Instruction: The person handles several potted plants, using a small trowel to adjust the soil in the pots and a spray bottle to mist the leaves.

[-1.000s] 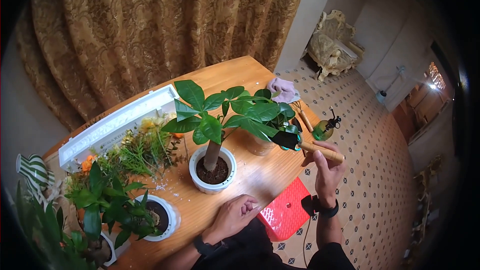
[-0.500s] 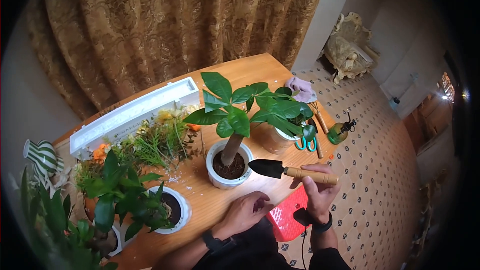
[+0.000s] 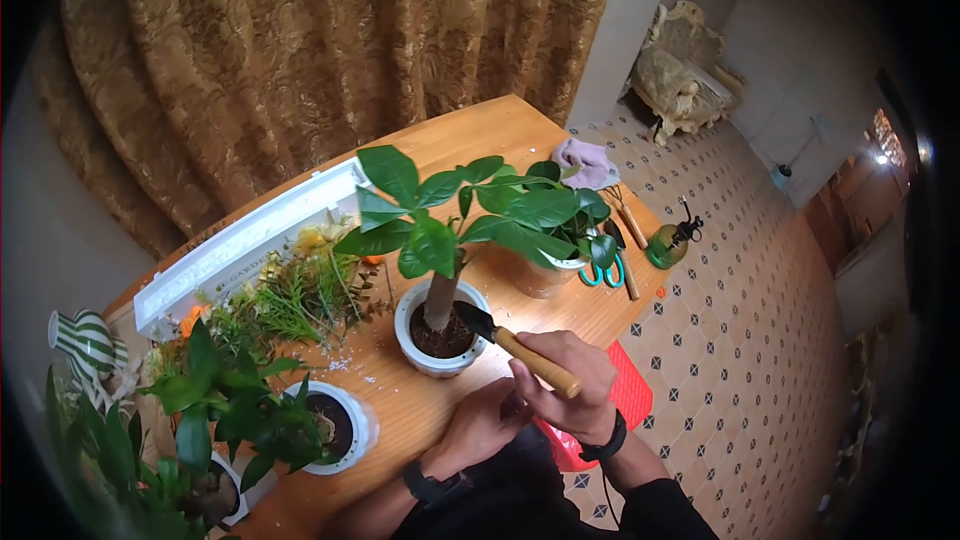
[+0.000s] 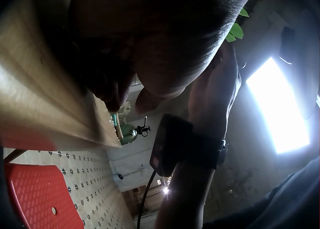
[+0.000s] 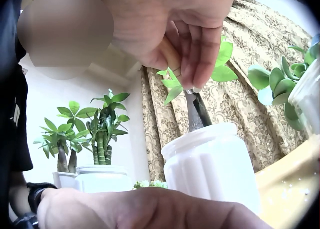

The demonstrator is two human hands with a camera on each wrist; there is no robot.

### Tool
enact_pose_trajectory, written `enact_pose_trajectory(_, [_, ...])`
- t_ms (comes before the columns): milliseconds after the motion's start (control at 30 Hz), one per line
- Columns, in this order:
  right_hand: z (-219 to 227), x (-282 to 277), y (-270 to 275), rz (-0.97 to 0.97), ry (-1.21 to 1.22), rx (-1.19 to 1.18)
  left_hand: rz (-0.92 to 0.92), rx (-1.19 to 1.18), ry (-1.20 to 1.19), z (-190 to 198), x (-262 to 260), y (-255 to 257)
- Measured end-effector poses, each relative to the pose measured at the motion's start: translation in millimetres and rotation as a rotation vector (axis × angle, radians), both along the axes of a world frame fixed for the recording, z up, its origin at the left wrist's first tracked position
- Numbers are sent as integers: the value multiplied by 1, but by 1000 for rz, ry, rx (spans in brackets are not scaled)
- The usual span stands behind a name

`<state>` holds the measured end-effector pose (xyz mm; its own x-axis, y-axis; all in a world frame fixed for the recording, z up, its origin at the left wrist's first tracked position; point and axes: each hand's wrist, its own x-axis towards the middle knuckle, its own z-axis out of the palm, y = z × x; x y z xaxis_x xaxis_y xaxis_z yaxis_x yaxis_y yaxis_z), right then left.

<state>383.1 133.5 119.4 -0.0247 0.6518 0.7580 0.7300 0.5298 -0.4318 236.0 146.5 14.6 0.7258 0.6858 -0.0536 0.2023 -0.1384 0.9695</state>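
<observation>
My right hand grips the wooden handle of a hand trowel. The trowel's dark blade slants down over the rim of a white pot, its tip at the soil beside the thick trunk of a leafy green plant. From the side, in the right wrist view, the blade dips behind the pot's rim. Close to the table's front edge, my left hand lies loosely curled with nothing in it, just below that pot.
Another white pot with a plant stands at the left. Behind lie cut flowers and greenery and a long white planter box. To the right are teal-handled scissors, a spray bottle and a red stool.
My right hand has brought the trowel left and down, from beyond the table's right side to the pot's soil. My left hand stays near the table edge.
</observation>
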Motion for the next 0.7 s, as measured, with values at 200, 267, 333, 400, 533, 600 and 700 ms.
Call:
enact_pose_trajectory(200, [-4,2,-18,1,15,87,34,23,56,-1,3,-2])
enact_pose_trajectory(267, [-7,5,-23,12,58,98,69,9,-71,-10,7,-4])
enact_pose_trajectory(333, [-7,5,-27,7,239,35,81,-33,-55,-7,7,-6])
enact_pose_trajectory(400, [-16,3,-24,-22,254,21,102,-71,-43,-2,5,-4])
enact_pose_trajectory(533, [-24,-6,-7,0,489,-6,124,-63,-113,-11,4,-4])
enact_pose_trajectory(600, [-26,-13,-4,-12,626,-26,76,-8,-27,0,2,-2])
enact_pose_trajectory(700, [-28,-20,4,6,740,-73,74,-20,-47,-3,2,-1])
